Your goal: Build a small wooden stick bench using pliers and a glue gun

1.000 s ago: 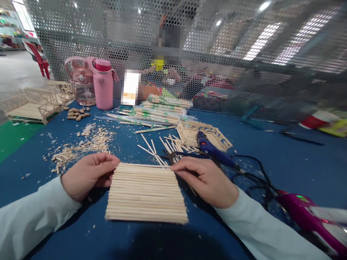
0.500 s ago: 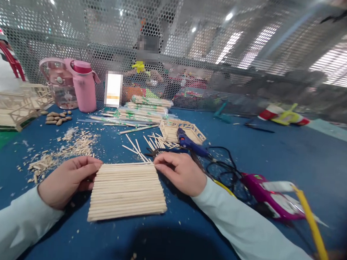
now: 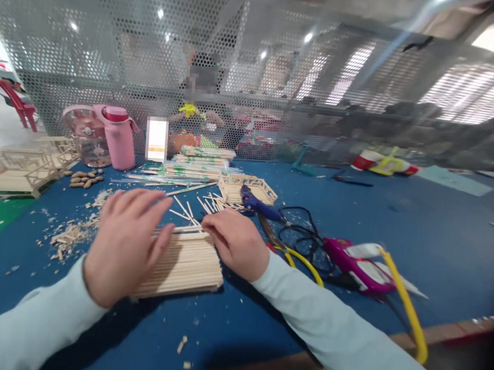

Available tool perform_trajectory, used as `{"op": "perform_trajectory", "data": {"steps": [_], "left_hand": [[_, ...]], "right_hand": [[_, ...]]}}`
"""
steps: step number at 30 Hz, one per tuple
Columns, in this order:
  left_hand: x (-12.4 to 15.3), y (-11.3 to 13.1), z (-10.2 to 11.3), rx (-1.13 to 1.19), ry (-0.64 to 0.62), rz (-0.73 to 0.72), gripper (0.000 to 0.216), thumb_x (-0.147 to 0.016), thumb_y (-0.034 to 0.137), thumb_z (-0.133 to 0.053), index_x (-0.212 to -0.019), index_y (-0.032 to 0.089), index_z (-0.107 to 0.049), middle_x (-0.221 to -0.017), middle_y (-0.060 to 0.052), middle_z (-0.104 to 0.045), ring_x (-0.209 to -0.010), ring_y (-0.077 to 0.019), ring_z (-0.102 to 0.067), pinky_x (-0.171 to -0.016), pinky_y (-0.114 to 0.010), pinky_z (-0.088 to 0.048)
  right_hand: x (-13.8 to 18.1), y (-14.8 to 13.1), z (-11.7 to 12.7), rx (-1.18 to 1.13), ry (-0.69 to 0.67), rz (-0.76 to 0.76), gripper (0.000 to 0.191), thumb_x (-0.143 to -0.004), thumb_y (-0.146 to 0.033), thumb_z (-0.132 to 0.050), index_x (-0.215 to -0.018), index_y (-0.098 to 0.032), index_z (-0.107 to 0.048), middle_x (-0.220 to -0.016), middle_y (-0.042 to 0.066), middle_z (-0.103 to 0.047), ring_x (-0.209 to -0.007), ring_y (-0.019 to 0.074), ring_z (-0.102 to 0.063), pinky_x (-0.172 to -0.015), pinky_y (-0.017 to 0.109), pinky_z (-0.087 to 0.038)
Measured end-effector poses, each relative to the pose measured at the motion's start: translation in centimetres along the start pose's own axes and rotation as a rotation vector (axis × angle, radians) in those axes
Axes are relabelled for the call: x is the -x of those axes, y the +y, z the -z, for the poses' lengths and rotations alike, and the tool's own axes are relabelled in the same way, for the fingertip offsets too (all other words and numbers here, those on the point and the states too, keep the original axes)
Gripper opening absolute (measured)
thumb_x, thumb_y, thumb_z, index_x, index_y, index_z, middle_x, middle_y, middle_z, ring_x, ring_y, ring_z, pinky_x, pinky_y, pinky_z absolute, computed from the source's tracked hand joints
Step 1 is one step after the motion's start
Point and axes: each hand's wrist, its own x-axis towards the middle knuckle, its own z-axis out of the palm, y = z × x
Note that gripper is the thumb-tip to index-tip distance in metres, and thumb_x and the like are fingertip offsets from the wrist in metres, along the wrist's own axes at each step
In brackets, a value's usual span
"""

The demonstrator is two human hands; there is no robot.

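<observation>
A flat panel of wooden sticks [image 3: 187, 262] laid side by side rests on the blue table [image 3: 395, 227] in front of me. My left hand [image 3: 124, 244] lies over its left part with the fingers stretched out and spread, a little blurred. My right hand [image 3: 235, 241] rests at the panel's far right corner, fingers curled down onto the top stick's end. Loose sticks [image 3: 187, 206] lie just beyond the panel.
A blue glue gun [image 3: 259, 204] with black cable and a purple tool [image 3: 351, 261] with a yellow hose lie to the right. Stick bundles [image 3: 198, 162], a small wooden frame [image 3: 250, 188], pink bottles [image 3: 118, 135], wood scraps [image 3: 74, 230] and a wooden model [image 3: 18, 165] sit behind and left. A perforated screen [image 3: 279, 70] stands behind, a person beyond it.
My left hand has lifted from the panel's left edge and moved over its top, fingers spread. My right hand stays at the far right corner. The view has swung to the right.
</observation>
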Motion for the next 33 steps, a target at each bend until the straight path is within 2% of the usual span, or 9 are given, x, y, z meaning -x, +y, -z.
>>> {"op": "perform_trajectory", "data": {"steps": [2,5,12,16,17,21,23,30,33], "left_hand": [[-0.7,1.7,-0.4,0.022,-0.188,-0.059,0.032,-0.088,0.031,-0.037,-0.103,0.018,-0.063,-0.098,-0.01,-0.068,-0.093,-0.027,-0.058,-0.097,-0.051,-0.025],[-1.1,3.1,-1.2,0.086,-0.377,-0.038,0.035,-0.09,0.029,-0.031,-0.09,0.019,-0.065,-0.081,-0.008,-0.069,-0.074,-0.0219,-0.061,-0.077,-0.037,-0.04],[-0.6,2.6,-1.5,0.142,-0.33,-0.037,0.037,-0.09,0.03,-0.031,-0.091,0.02,-0.066,-0.082,-0.007,-0.069,-0.074,-0.0204,-0.061,-0.065,-0.029,-0.04],[-0.9,1.9,-1.1,0.205,-0.23,0.043,0.037,-0.089,0.034,-0.034,-0.093,0.02,-0.068,-0.087,-0.006,-0.072,-0.077,-0.0201,-0.064,-0.067,-0.028,-0.04],[-1.1,1.8,-1.0,0.217,-0.202,0.069,0.036,-0.089,0.035,-0.035,-0.092,0.02,-0.068,-0.088,-0.007,-0.072,-0.078,-0.0203,-0.064,-0.067,-0.028,-0.041],[-1.5,1.3,-1.0,0.251,-0.174,0.122,0.035,-0.087,0.037,-0.039,-0.09,0.019,-0.07,-0.084,-0.006,-0.073,-0.075,-0.0197,-0.064,-0.065,-0.027,-0.041],[-1.4,1.2,-1.1,0.26,-0.178,0.125,0.035,-0.087,0.037,-0.039,-0.09,0.02,-0.07,-0.084,-0.006,-0.073,-0.075,-0.0195,-0.064,-0.066,-0.027,-0.041],[-1.5,1.1,-0.9,0.325,-0.147,0.129,0.032,-0.086,0.035,-0.042,-0.089,0.019,-0.069,-0.085,-0.007,-0.072,-0.075,-0.019,-0.064,-0.067,-0.026,-0.043],[-1.7,1.3,-0.5,0.424,-0.113,0.089,0.028,-0.086,0.032,-0.044,-0.087,0.019,-0.069,-0.08,-0.006,-0.07,-0.072,-0.0172,-0.062,-0.067,-0.026,-0.044]], "right_hand": [[0.0,-0.6,-0.3,0.042,0.034,0.045,0.019,-0.088,-0.015,-0.041,-0.083,-0.013,-0.058,-0.072,0.008,-0.065,-0.067,0.0178,-0.051,-0.066,0.03,-0.043],[0.1,-1.1,-0.5,0.084,0.058,0.072,0.02,-0.089,-0.016,-0.04,-0.085,-0.012,-0.059,-0.072,0.009,-0.064,-0.067,0.0185,-0.051,-0.066,0.031,-0.043],[0.0,-0.8,0.1,0.04,0.049,0.11,0.019,-0.089,-0.018,-0.039,-0.089,-0.016,-0.058,-0.075,0.007,-0.065,-0.07,0.0179,-0.055,-0.068,0.031,-0.045],[-0.4,1.2,2.5,-0.02,0.143,-0.056,0.02,-0.089,-0.023,-0.04,-0.096,-0.016,-0.057,-0.103,0.012,-0.063,-0.098,0.0203,-0.054,-0.086,0.037,-0.042],[-0.3,1.9,3.0,-0.009,0.086,-0.115,0.02,-0.089,-0.023,-0.039,-0.09,-0.016,-0.059,-0.099,0.011,-0.064,-0.096,0.0201,-0.055,-0.084,0.036,-0.042],[0.6,3.7,2.6,0.111,-0.564,-0.369,0.014,-0.077,-0.029,-0.059,-0.067,-0.018,-0.058,-0.069,0.004,-0.063,-0.067,0.0178,-0.058,-0.058,0.027,-0.04],[1.2,3.9,1.4,0.193,-0.683,-0.468,0.014,-0.07,-0.03,-0.066,-0.068,-0.019,-0.058,-0.07,0.004,-0.064,-0.067,0.0196,-0.06,-0.054,0.026,-0.036],[1.2,3.4,0.4,0.325,-0.586,-0.617,0.005,-0.079,-0.023,-0.056,-0.076,-0.019,-0.056,-0.066,0.007,-0.065,-0.061,0.0184,-0.06,-0.052,0.025,-0.035],[0.4,3.4,1.9,0.295,-0.316,-0.686,0.014,-0.088,-0.023,-0.039,-0.084,-0.017,-0.051,-0.066,0.006,-0.061,-0.059,0.0174,-0.057,-0.052,0.026,-0.036]]}}
